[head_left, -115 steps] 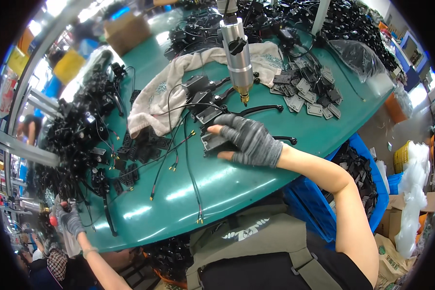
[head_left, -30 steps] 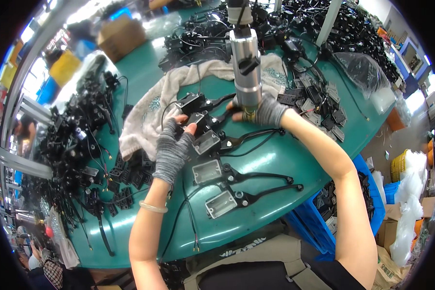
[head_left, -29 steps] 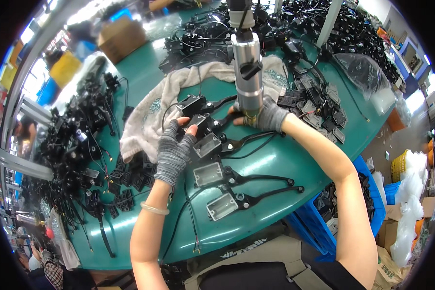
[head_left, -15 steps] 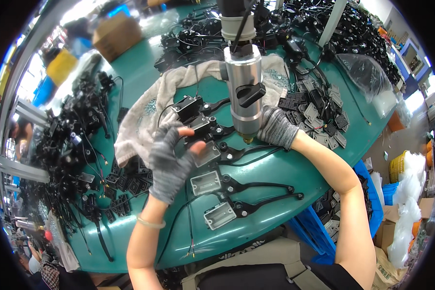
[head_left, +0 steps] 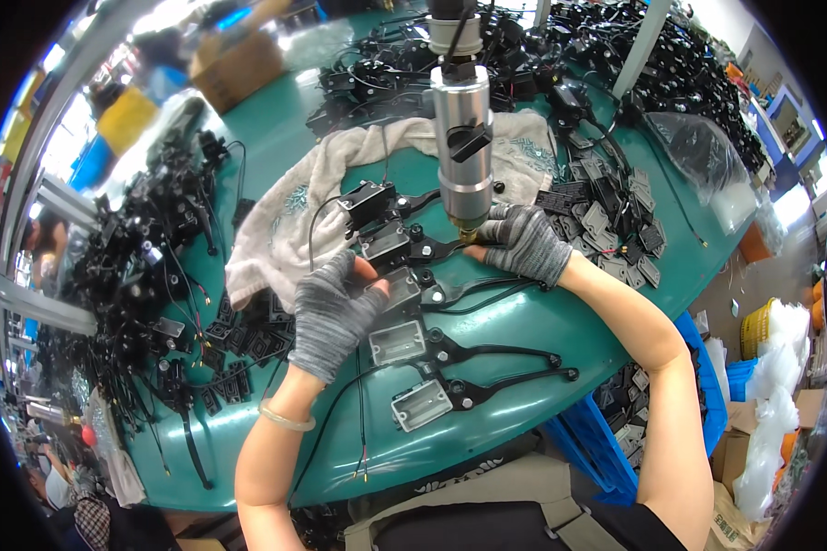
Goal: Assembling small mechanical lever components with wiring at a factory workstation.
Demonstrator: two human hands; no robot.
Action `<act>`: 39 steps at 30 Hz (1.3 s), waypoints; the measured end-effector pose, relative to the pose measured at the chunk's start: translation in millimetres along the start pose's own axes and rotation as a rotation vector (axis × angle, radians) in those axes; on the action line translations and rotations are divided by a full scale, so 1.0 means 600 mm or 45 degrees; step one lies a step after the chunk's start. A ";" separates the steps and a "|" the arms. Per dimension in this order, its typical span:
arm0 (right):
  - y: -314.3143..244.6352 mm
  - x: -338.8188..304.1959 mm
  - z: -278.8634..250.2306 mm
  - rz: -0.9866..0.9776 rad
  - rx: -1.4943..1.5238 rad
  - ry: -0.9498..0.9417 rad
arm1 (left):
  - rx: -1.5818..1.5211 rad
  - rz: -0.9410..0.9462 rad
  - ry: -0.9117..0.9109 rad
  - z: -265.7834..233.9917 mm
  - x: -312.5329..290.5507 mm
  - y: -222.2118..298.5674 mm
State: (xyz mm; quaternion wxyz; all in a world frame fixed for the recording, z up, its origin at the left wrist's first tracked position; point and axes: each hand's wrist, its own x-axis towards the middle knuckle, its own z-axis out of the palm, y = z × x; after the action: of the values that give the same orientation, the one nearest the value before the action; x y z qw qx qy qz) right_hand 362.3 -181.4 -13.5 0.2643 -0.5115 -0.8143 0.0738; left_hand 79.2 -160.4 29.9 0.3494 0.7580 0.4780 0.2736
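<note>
Now the right hand (head_left: 526,242) is apparently pinching and aligning a black lever (head_left: 443,248) by the driver (head_left: 463,151), in from the near edge of the table (head_left: 515,404), the left hand (head_left: 334,312) hanging half-open, the next move calling for steadiness.

Here's a green table (head_left: 220,450) sweeping across the middle, glare streaking its glossy surface! Bright light floods the upper left, a metal rail (head_left: 41,305) crosses the left edge, and grey floor (head_left: 719,286) shows at the right.
</note>
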 end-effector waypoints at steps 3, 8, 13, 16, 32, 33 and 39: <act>-0.002 -0.002 0.003 0.010 -0.057 0.005 | 0.042 0.066 0.063 0.003 0.010 -0.004; -0.011 0.001 0.020 -0.083 -0.274 0.016 | 0.093 0.168 0.100 -0.007 0.012 -0.013; -0.015 0.026 -0.014 0.217 0.312 -0.107 | 0.150 0.082 0.269 -0.023 0.037 0.003; -0.002 0.065 -0.002 0.052 -0.059 -0.049 | 0.436 0.152 0.520 -0.033 0.097 -0.044; 0.090 0.059 0.028 0.014 -0.365 -0.263 | 0.731 0.388 0.083 -0.092 0.075 -0.148; 0.104 0.053 0.031 0.049 -0.380 -0.262 | 0.824 0.316 0.089 -0.087 0.083 -0.142; 0.077 0.066 0.048 0.026 0.068 -0.073 | 0.807 0.227 0.158 -0.070 0.103 -0.130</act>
State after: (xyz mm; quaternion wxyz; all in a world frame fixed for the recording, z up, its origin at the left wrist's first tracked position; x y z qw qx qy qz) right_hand 370.9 -121.1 -41.9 0.2538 -0.5103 -0.8139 0.1128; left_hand 30.2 -69.4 -1.2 0.0412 0.8496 0.4915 0.1866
